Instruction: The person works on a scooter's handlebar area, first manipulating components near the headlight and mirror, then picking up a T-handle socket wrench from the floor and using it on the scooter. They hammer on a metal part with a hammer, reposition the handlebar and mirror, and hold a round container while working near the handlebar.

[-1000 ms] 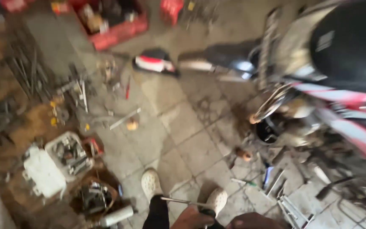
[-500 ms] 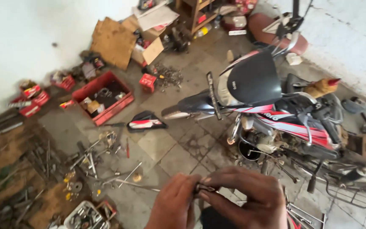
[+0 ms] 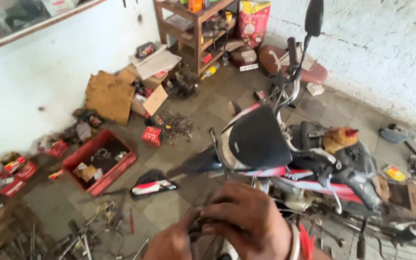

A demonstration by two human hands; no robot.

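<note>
Gripping a small dark part (image 3: 199,226), both hands (image 3: 227,226) meet near the motorcycle (image 3: 266,144).

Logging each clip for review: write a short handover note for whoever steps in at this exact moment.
Left hand and right hand meet low in view, both pinching a small dark part; what it is cannot be told. Motorcycle stands just ahead, partly stripped, with a loose side panel on the floor. Red tray of parts sits left, hand tools lie nearby. Part not yet fitted.
</note>
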